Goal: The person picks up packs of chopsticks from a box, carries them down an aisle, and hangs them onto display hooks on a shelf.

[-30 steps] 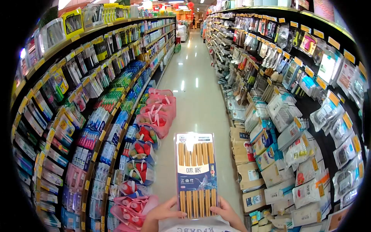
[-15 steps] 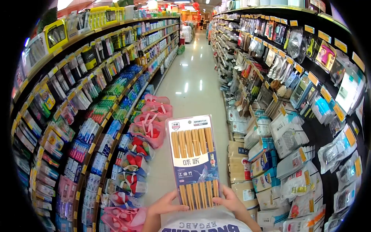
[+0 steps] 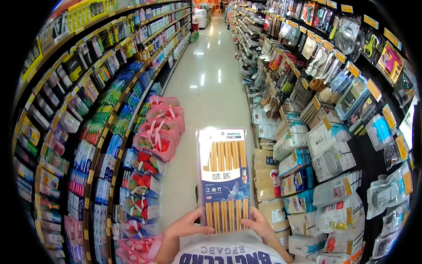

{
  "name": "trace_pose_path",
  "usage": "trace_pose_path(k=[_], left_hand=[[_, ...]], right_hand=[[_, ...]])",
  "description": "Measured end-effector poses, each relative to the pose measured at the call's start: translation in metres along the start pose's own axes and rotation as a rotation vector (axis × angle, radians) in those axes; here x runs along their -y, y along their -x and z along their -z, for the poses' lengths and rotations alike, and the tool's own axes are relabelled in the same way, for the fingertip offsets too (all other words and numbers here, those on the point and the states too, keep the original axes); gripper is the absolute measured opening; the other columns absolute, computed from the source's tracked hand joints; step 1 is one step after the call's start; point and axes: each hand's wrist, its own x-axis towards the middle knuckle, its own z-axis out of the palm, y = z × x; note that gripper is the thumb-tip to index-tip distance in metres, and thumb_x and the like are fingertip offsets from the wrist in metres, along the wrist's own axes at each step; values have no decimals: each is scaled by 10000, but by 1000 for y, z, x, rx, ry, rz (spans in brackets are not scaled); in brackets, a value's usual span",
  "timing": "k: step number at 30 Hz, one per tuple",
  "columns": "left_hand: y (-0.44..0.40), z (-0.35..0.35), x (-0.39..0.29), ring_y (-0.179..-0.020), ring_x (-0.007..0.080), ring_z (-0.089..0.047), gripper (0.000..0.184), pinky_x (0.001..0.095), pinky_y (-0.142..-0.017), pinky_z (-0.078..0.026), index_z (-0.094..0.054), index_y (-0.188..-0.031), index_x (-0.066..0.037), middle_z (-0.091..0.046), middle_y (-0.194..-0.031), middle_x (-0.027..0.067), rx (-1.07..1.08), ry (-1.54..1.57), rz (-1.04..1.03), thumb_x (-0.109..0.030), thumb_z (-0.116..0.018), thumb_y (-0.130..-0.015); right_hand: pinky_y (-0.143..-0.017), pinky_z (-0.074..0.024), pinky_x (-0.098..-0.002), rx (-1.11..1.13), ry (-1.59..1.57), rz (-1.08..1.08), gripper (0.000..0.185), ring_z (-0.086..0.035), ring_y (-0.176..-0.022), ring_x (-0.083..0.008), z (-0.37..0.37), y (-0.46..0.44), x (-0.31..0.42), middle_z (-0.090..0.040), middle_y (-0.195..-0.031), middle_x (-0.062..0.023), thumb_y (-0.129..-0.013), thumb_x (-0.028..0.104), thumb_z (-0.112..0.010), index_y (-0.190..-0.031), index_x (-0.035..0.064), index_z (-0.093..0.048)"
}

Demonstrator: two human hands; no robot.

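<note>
A clear plastic pack of wooden chopsticks with a white and dark blue label stands upright in front of my chest. My left hand grips its lower left edge, thumb across the front. On the lower right edge my right hand closes, its thumb also laid on the front. The other fingers are mostly hidden beside and behind the pack. Glare whitens the pack's upper left corner.
A pale tiled aisle runs ahead between tall shelves. Pink gift baskets line the left shelf's foot. Toothbrush packs fill that side. Hanging kitchen tools and bagged goods crowd the right rack. A distant person shows far off.
My view has tipped downward and shifted a little right. The chopstick pack has straightened from a slight leftward tilt; both hands keep their grip on it.
</note>
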Motion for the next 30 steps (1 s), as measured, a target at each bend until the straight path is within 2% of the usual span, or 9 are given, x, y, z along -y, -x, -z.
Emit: trace_pose_path(k=[5,7,10,13,17,21,23,26,30], left_hand=[[-45,56,-10,-1059,145,-394,617,278,-911,-304,-374,-1202,13,-462,-1138,89,66,35,-12,-163,-677,-694],[-65,90,-18,-1087,157,-380,654,290,-930,-290,-351,-1222,15,-447,-1172,102,121,59,71,-151,-683,-683],[-86,138,-35,-1111,166,-368,677,300,-949,-274,-339,-1232,16,-433,-1197,107,100,-61,-68,-145,-686,-674],[-101,183,-55,-1129,172,-358,680,306,-963,-260,-338,-1233,21,-423,-1210,112,108,-104,-60,-136,-686,-670],[-127,227,-44,-1119,170,-366,667,302,-957,-262,-347,-1223,25,-439,-1188,109,121,-6,-94,-130,-688,-671],[-144,248,-38,-1120,169,-366,654,300,-956,-262,-352,-1218,25,-440,-1186,111,132,90,-43,-136,-686,-679],[-154,258,-26,-1132,170,-359,651,301,-959,-257,-354,-1217,22,-433,-1199,113,152,64,57,-148,-686,-685],[-172,270,-31,-1134,174,-358,655,304,-961,-255,-353,-1221,18,-431,-1206,110,112,55,52,-160,-688,-688],[-202,288,-40,-1136,185,-361,658,307,-964,-255,-355,-1222,17,-434,-1206,115,73,67,84,-168,-691,-687]], right_hand=[[-830,-390,-255,-42,2,57,444,-496,-963,-119,-5,-57,19,-517,-1074,-55,-761,66,-583,-1158,0,-396],[-831,-389,-255,-65,-12,62,463,-493,-968,-117,-12,-88,33,-515,-1077,-57,-763,58,-576,-1177,-3,-380],[-831,-387,-256,-61,-29,69,484,-484,-971,-113,-29,-130,54,-506,-1084,-52,-772,58,-567,-1201,-3,-352],[-828,-390,-257,46,-3,153,480,-456,-1001,-112,-41,-177,63,-476,-1124,-55,-800,103,-564,-1213,-7,-345],[-834,-387,-260,31,110,230,519,-458,-999,-114,-46,-226,67,-476,-1123,-52,-796,90,-567,-1238,-5,-312],[-849,-380,-269,-12,19,128,511,-460,-1001,-119,-52,-247,79,-480,-1116,-52,-789,81,-573,-1226,-9,-323],[-851,-382,-275,-32,-30,8,491,-473,-983,-122,-48,-259,83,-488,-1103,-54,-787,76,-572,-1209,-12,-337],[-841,-392,-277,-24,-65,76,479,-476,-979,-121,-39,-288,78,-492,-1099,-63,-785,76,-574,-1196,-15,-345],[-845,-389,-278,28,3,-21,490,-474,-987,-123,-21,-329,97,-492,-1102,-70,-786,79,-573,-1206,-8,-336]])
